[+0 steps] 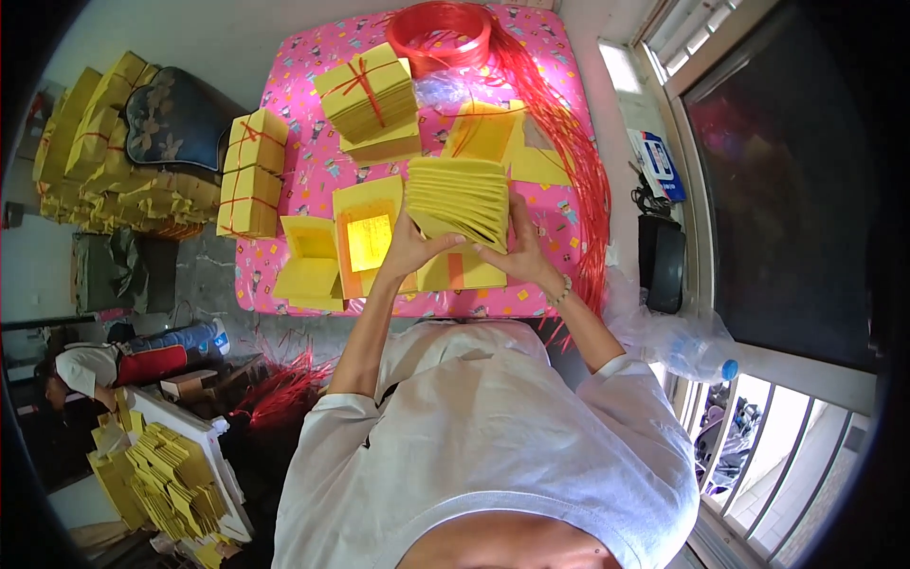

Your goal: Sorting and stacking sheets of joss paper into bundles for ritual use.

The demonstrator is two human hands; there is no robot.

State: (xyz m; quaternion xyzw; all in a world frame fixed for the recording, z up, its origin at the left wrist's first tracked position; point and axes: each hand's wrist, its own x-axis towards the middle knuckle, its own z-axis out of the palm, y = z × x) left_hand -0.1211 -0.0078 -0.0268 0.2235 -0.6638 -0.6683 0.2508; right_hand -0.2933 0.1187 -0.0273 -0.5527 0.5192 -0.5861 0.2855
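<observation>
Both hands grip a thick stack of yellow folded paper (459, 194) above the near part of the table. My left hand (414, 248) closes on its left side, thumb laid along the near edge. On the opposite side my right hand (524, 248) clasps the stack, its thumb also at the near edge. Below and left lies an open yellow paper piece with an orange border (353, 275), and beside it a folded yellow piece (311, 258). More yellow paper (488, 270) shows under the stack, partly hidden by it and my hands.
The table has a pink patterned cover (308, 104). On it are tied yellow bundles (365, 90), another tied pair (254, 175) at the left edge, and a red coil of plastic strip (441, 33) trailing down the right. A plastic bottle (701, 356) lies right; a person (123, 365) is at left.
</observation>
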